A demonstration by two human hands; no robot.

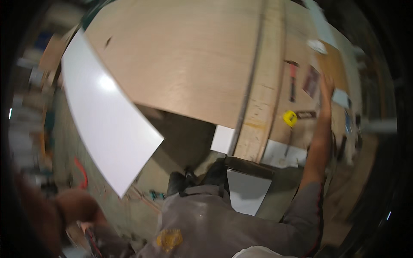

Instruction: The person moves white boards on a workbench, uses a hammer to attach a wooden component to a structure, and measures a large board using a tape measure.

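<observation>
My right arm stretches out over the right side of the workbench, and my right hand (327, 84) lies beside a dark red rectangular sheet (311, 81). Its fingers look stretched out, though blurred, and nothing shows in them. A hammer (293, 81) with a red and black handle lies left of that sheet. Nearer to me are a yellow tape measure (290, 118) and a small dark block (306, 115). Beyond my hand is a brown panel (334, 64) with a crumpled white thing (317, 46) by it. My left arm bends up blurred at the lower left; its hand is out of sight.
A large wooden sheet (185, 56) covers the bench, with a long timber beam (260, 94) along its right. A glossy white panel (103, 103) slants at the left, its corner sticking out. A red curved thing (81, 173) is on the floor. White pieces (282, 153) lie near the beam's end.
</observation>
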